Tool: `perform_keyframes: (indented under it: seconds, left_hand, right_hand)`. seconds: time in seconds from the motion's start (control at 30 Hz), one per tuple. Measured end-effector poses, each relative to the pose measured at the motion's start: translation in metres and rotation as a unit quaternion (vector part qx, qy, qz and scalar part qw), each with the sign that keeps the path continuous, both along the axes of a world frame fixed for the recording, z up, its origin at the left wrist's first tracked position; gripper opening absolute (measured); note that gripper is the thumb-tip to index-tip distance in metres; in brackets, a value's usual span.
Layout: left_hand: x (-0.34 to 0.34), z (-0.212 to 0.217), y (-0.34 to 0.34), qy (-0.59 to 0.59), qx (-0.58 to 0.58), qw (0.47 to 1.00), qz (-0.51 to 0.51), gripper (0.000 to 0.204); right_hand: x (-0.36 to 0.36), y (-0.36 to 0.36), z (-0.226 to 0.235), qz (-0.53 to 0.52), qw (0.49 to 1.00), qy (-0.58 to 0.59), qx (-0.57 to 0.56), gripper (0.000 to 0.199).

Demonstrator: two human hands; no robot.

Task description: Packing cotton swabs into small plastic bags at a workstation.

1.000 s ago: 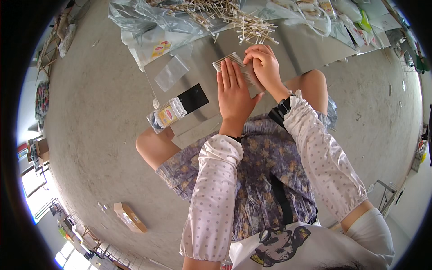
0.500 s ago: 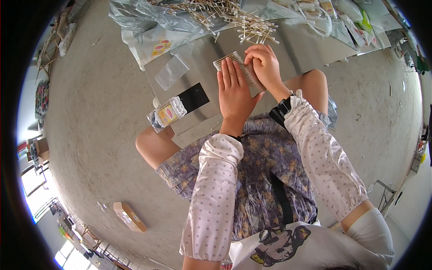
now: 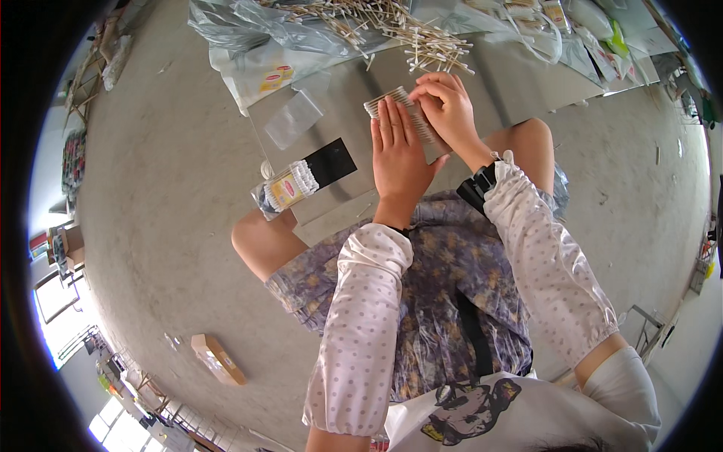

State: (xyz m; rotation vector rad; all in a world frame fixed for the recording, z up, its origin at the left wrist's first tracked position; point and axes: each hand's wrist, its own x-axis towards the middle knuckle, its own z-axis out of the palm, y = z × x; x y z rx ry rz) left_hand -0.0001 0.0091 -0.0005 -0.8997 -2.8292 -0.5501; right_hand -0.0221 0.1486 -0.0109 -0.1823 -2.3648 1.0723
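Note:
My left hand (image 3: 398, 154) lies flat with straight fingers against a row of cotton swabs (image 3: 397, 103) lined up on a grey board (image 3: 354, 120). At the right end of that row my right hand (image 3: 449, 108) pinches the swabs with bent fingers. A loose heap of cotton swabs (image 3: 392, 26) lies just beyond both hands. Left of my left hand stands a filled clear pack of swabs (image 3: 286, 187) beside a black card (image 3: 329, 161).
An empty clear bag (image 3: 294, 119) lies on the board. Plastic bags (image 3: 256, 30) and packaging cover the far side. A small cardboard box (image 3: 217, 358) sits on the concrete floor at the lower left. My bare knees (image 3: 260, 239) flank the board.
Both hands stay on the swab row; my right hand's fingers shifted slightly along its end. Nothing else moved.

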Motion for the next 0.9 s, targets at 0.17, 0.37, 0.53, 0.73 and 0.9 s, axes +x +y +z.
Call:
perform_keyframes:
  seconds: [0.17,0.37,0.53,0.73,0.9]
  left_hand:
    - [0.0,-0.002,-0.001,0.002,-0.012,1.0,0.003,0.115]
    - [0.002,0.007,-0.002,-0.032,0.016,0.999,0.005,0.115]
    - [0.003,0.002,-0.014,-0.068,0.211,0.975,0.015,0.096]
    - [-0.012,0.021,-0.014,-0.311,0.68,0.651,0.131,0.068]
    - [-0.012,0.017,-0.005,-0.341,0.703,0.61,0.133,0.073]
  right_hand:
    - [-0.005,0.003,0.002,0.05,0.994,0.023,0.098,0.007]
    - [-0.022,0.02,0.01,0.004,0.978,0.025,0.209,0.005]
    - [-0.013,0.027,0.011,-0.043,0.996,0.03,0.074,0.014]
    - [0.023,-0.016,0.009,0.009,0.852,0.054,-0.521,0.041]
    - [0.024,-0.046,0.007,0.04,0.833,0.047,-0.549,0.047]
